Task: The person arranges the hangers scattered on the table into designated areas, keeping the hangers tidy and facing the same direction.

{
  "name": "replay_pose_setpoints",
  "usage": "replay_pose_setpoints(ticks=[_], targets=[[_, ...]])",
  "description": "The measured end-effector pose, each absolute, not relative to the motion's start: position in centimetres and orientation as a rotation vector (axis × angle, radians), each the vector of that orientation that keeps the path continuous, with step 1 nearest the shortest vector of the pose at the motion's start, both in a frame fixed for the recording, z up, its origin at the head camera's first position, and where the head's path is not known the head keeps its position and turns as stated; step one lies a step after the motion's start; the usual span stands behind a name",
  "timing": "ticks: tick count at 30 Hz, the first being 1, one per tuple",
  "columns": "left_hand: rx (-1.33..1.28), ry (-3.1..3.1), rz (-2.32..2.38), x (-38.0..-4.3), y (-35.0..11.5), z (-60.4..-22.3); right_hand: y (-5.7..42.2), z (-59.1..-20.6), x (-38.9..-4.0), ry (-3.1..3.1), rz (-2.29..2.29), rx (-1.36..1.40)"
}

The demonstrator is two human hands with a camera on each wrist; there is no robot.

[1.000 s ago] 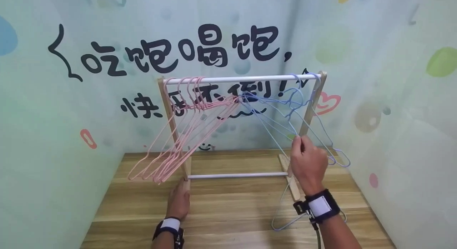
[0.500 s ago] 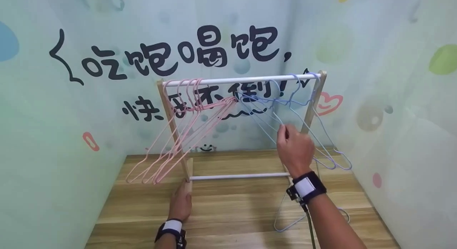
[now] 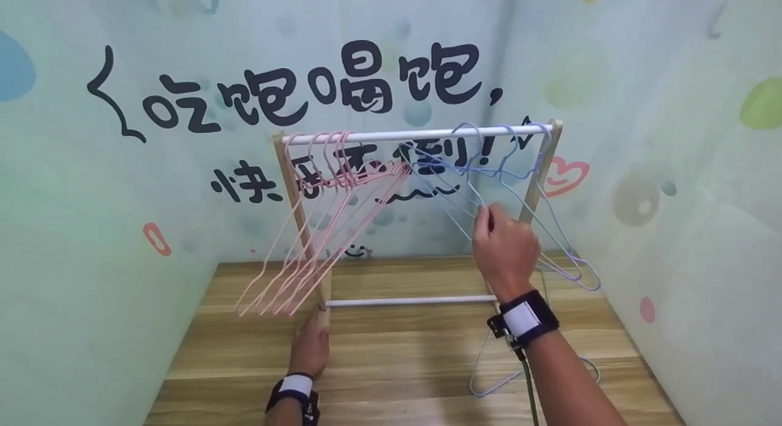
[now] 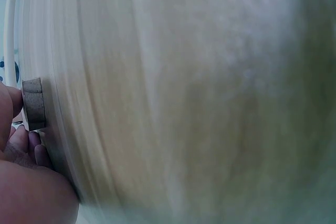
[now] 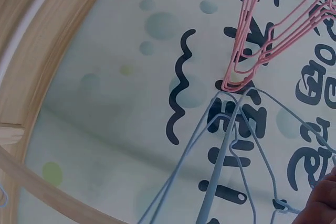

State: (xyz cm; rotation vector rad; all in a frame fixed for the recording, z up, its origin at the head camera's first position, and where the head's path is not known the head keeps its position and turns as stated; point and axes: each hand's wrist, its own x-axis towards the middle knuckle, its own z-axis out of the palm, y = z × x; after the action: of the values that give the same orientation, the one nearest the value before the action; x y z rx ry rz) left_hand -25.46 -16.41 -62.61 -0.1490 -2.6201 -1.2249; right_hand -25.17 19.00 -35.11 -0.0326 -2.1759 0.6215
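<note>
My right hand [image 3: 507, 249] pinches one side of a blue wire hanger [image 3: 469, 170], whose hook curves over the white top rod [image 3: 415, 135] of a small clothes rack. Whether the hook bears on the rod I cannot tell. Two more blue hangers [image 3: 502, 172] hang to its right. Low on the left, my left hand [image 3: 310, 346] grips the rack's wooden foot [image 4: 34, 103], thumb and fingers on opposite sides in the left wrist view. Several pink hangers [image 3: 342, 181] hang at the rod's left end. The right wrist view shows blue hangers [image 5: 212, 182] below the pink ones [image 5: 239, 69].
Another blue hanger [image 3: 479, 395] lies on the wooden table [image 3: 391, 365], partly behind my right forearm. A white lower bar [image 3: 409, 302] joins the rack's sides. Printed walls [image 3: 690, 187] enclose the table at the back and both sides.
My right hand has moved left and slightly up with the blue hanger. Its hook, below the rod before, now reaches over it. The pink hangers sway a little; my left hand stays put.
</note>
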Motion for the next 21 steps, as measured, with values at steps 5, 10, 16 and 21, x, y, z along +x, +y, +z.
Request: replay_pose_setpoints(ticks=[5, 10, 16, 21], targets=[[-0.132, -2.616, -1.229, -25.3, -16.0, -62.0, 18.5, -34.8, -25.6, -2.192, 0.604, -0.039], [-0.124, -2.587, -1.238, -25.0, -16.2, -62.2, 17.2, -35.1, -25.6, -2.254, 0.586, -0.059], [-0.13, -2.577, -1.272, -25.0, -16.4, -62.3, 16.0, -34.9, -25.0, -2.342, 0.607, -0.105], [-0.292, -2.5, -1.091, -24.5, -16.7, -61.7, 15.5, -34.6, -24.6, -2.392, 0.669, -0.109]])
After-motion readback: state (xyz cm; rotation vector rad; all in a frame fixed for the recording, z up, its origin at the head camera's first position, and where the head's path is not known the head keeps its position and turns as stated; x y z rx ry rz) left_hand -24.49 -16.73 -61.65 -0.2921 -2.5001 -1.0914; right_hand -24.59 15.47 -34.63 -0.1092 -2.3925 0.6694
